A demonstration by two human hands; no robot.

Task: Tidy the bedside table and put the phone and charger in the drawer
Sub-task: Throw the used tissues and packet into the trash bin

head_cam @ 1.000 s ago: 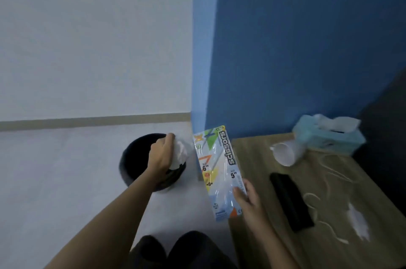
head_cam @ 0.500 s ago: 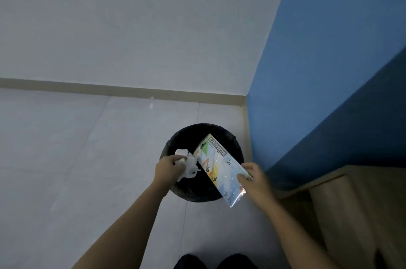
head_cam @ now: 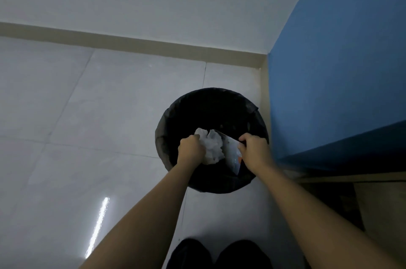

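The setting is a domestic room, most likely a bedroom corner. Pale glossy floor tiles [head_cam: 92,137] extend left of the hands, bordered by a beige skirting board [head_cam: 131,43] beyond them. A black-lined waste bin [head_cam: 211,106] stands directly beneath the hands. A blue-painted wall [head_cam: 342,66] and wooden furniture [head_cam: 382,207] occupy the right.
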